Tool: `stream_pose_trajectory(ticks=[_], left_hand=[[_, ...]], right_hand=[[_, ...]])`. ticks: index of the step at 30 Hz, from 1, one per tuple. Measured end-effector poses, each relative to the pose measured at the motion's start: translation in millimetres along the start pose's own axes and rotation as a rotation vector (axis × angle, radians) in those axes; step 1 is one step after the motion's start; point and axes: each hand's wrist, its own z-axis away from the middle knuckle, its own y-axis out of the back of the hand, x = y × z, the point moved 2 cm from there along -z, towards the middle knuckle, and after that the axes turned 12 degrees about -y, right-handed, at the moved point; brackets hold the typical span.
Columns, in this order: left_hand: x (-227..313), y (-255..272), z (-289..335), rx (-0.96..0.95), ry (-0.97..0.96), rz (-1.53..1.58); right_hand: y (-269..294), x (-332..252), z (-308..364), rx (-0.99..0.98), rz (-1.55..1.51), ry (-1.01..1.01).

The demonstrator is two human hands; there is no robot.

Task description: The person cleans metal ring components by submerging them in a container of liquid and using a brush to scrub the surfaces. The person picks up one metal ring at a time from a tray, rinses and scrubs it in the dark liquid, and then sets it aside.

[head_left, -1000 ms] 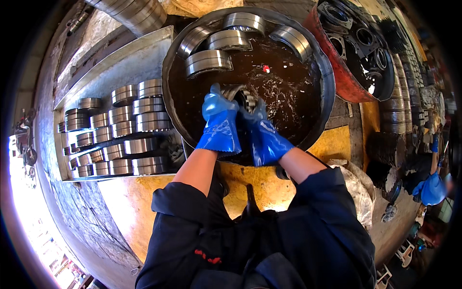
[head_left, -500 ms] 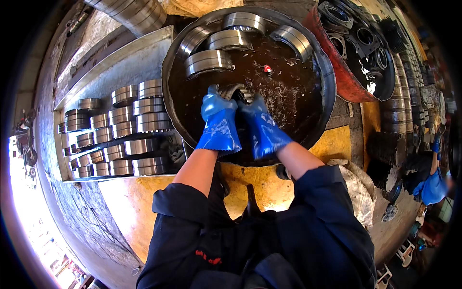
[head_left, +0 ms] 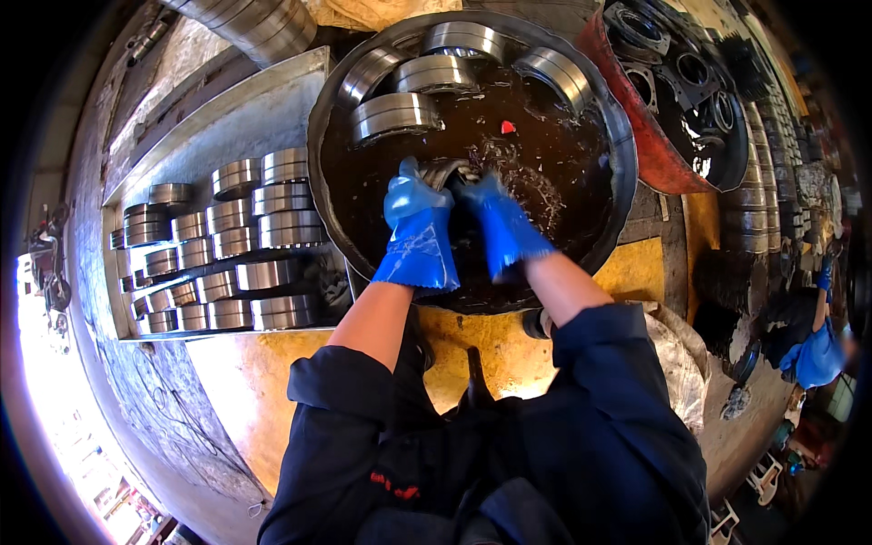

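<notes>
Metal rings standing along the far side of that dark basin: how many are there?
4: one at far left, one below it, one at top middle, one at far right. More may lie under the liquid.

No packages, labels, signs or screens in view, only bare metal parts and basins

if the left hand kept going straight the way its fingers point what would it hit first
Probably the metal ring lying in the dark liquid just past the left hand, though depth is hard to judge.
</notes>
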Motion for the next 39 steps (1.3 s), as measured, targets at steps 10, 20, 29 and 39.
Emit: stream_pose_trajectory(ticks=[10, 20, 29, 39], left_hand=[[-7.3, -2.7, 0.5, 0.023, -0.051, -0.007], [-9.8, 0.6, -3.8, 0.043, 0.019, -0.005], [-7.2, 5.4, -5.5, 0.009, 0.022, 0.009], [-22.1, 6.3, -6.2, 0.035, 0.060, -0.040]], right_hand=[[43.3, -29.2, 31.4, -0.335, -0.013, 0.037], [-23.0, 21.3, 45.1, 0.145, -0.450, 0.249], [16.7, -40.4, -14.2, -0.281, 0.190, -0.104], [-21.6, 17.2, 31.4, -0.084, -0.134, -0.066]])
